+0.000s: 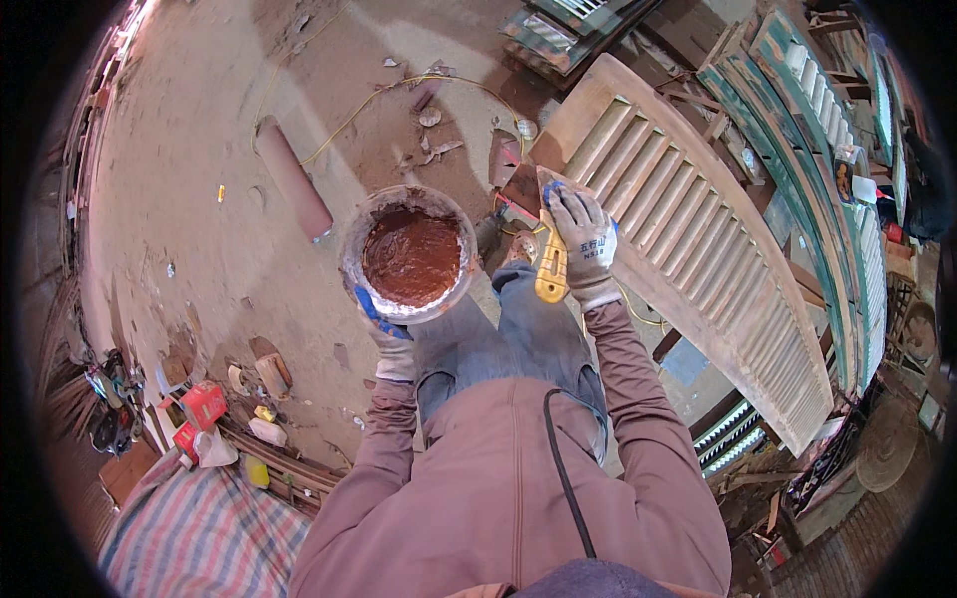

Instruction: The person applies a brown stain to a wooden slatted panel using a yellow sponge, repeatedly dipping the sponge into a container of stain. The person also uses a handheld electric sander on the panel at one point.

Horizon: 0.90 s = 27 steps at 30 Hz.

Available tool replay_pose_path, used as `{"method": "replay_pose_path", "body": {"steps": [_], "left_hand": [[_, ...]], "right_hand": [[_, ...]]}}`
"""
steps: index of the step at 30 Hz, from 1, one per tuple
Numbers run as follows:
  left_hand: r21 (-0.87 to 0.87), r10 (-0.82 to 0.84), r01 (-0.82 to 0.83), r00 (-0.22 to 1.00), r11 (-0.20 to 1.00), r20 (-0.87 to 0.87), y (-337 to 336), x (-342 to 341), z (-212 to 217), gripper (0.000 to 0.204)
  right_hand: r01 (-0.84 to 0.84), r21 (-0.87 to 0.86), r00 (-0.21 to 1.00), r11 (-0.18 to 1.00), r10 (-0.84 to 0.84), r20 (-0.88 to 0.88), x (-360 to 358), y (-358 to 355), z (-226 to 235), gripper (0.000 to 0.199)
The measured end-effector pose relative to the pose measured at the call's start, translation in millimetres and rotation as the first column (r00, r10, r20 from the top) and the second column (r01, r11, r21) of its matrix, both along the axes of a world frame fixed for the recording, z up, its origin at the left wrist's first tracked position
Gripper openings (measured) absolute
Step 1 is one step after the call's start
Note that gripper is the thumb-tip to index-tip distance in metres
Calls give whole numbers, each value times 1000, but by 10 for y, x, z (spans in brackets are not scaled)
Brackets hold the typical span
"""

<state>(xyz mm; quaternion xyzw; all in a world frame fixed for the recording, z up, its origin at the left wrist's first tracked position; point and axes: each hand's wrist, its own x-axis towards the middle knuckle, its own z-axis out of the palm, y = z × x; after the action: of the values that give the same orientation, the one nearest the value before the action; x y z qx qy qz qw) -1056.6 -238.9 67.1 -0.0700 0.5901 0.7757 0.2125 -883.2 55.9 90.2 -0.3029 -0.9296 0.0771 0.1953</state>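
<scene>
In the head view, the gloved left hand [391, 344] grips the lower-left rim of a bucket [352, 244] of reddish-brown paste [411, 259], near frame centre. The right hand [581, 227], apart from it, is closed round a yellow-handled scraper [551, 267], beside the louvred panel [698, 234], upper right. The step seems to be holding paste and tool ready; the next move probably calls for a level bucket. Dark print marks the right glove [595, 245].

Left of centre: left hand [389, 341] holds bucket [353, 239], red-brown paste [411, 257] inside. Centre: right hand [584, 237] grips yellow-handled scraper [551, 267]. Right: louvred panel [698, 249].
</scene>
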Motion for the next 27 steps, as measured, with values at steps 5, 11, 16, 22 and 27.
{"method": "replay_pose_path", "body": {"steps": [5, 11, 16, 22, 27], "left_hand": [[-300, -203, 101, 922, 949, -329, -71, -328, -241, 54], [-310, -333, 228, 877, 923, -346, 15, -763, -425, 57], [-313, -374, 268, 855, 911, -358, 107, -1135, -453, 55], [-419, -464, 287, 781, 862, -419, 132, -1468, -369, 52], [-211, -325, 280, 920, 936, -220, 312, -1580, -255, 51]], "right_hand": [[6, -41, 997, 999, -3, 76, -188, 89, -107, 33], [-46, -142, 992, 989, 62, 112, -71, -97, -156, 31], [115, -111, 991, 987, -106, 85, -148, 92, -101, 34], [44, -69, 978, 997, -29, 207, -249, -138, -119, 32], [139, -29, 980, 990, -133, 148, -271, -29, -60, 33]]}}
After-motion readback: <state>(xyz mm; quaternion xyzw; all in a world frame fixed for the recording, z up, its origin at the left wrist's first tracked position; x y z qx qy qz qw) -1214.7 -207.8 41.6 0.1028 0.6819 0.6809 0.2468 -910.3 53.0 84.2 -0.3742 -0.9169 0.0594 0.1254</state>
